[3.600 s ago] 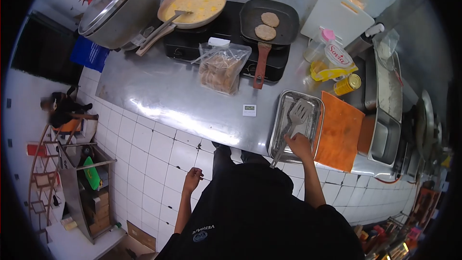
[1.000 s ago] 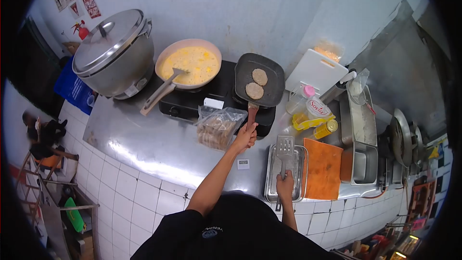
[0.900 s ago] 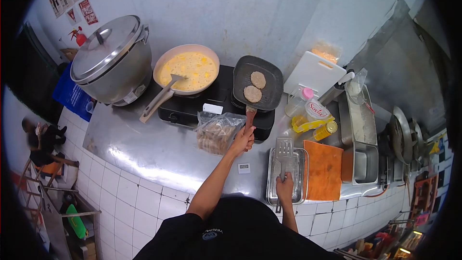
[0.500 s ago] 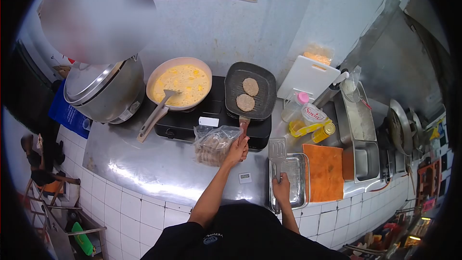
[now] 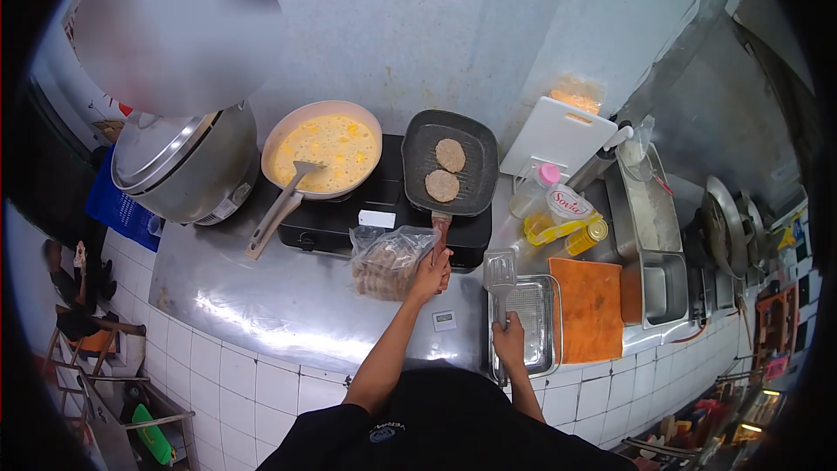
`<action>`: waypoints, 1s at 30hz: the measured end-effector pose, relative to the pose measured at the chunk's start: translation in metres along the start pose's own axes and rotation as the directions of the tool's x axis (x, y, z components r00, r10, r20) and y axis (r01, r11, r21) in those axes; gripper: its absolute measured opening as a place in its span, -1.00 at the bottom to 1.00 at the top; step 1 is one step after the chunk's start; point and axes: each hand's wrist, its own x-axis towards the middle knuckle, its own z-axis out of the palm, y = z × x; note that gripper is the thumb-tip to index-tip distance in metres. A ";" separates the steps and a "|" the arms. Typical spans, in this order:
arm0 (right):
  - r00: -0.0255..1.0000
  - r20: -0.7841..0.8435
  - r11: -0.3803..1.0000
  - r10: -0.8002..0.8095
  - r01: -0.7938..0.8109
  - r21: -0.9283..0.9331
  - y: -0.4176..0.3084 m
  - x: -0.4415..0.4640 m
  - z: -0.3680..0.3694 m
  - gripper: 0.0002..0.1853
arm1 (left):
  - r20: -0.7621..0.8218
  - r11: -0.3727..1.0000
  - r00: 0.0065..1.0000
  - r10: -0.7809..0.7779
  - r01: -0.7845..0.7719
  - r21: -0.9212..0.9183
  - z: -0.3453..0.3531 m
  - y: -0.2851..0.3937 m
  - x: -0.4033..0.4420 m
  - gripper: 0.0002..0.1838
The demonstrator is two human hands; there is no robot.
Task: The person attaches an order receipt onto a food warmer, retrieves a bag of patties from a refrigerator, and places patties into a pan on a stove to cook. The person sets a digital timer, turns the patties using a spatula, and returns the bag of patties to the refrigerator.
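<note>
My left hand (image 5: 431,277) is wrapped round the brown handle of the square grill pan (image 5: 481,183), which sits on the black stove (image 5: 392,183). Two round patties (image 5: 450,155) lie in that pan. In my right hand (image 5: 508,337) is the handle of a grey slotted spatula (image 5: 500,270), its blade over the upper left edge of a metal tray with a mesh rack (image 5: 534,314). Beside my left hand sits a clear plastic bag of brown food pieces (image 5: 384,266). A round pan of yellow liquid (image 5: 327,148) stands on the stove's left, with another spatula (image 5: 283,205) resting in it.
A big metal pot (image 5: 187,166) stands at the left. Rightward are an orange cloth (image 5: 588,310), a yellow can (image 5: 586,237), a pink-capped bottle (image 5: 534,190), a white cutting board (image 5: 558,141) and metal containers (image 5: 663,290). A small white timer (image 5: 444,321) lies near the front edge.
Since the earliest frame, my left hand has come up from beside my body and taken the grill pan's handle. The spatula in my right hand has turned blade upward. The view has tilted up.
</note>
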 end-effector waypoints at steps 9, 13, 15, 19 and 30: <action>0.992 -0.036 0.993 -0.121 0.121 -0.006 0.031 0.005 0.016 -0.82 | -0.035 1.000 0.999 -0.002 0.001 -0.028 0.015 0.007 0.000 -0.64; 0.996 0.006 0.995 -0.094 0.093 0.022 0.046 0.010 0.017 -0.70 | -0.037 0.999 0.999 -0.033 0.032 -0.025 0.021 0.013 -0.001 -0.66; 0.941 -0.115 0.945 -0.318 0.306 -0.113 0.101 0.029 0.033 -0.62 | 0.075 0.989 0.997 -0.033 0.043 -0.142 0.014 0.011 0.001 -0.66; 0.999 0.005 0.987 -0.053 0.051 0.151 0.049 0.022 0.011 -0.82 | 0.114 0.941 0.993 -0.039 0.074 -0.331 0.021 0.013 0.007 -0.76; 0.787 0.131 0.744 -0.602 0.613 -0.265 -0.094 0.110 -0.047 -0.51 | 0.166 0.910 0.986 0.014 0.057 -0.410 0.034 0.006 0.020 -0.78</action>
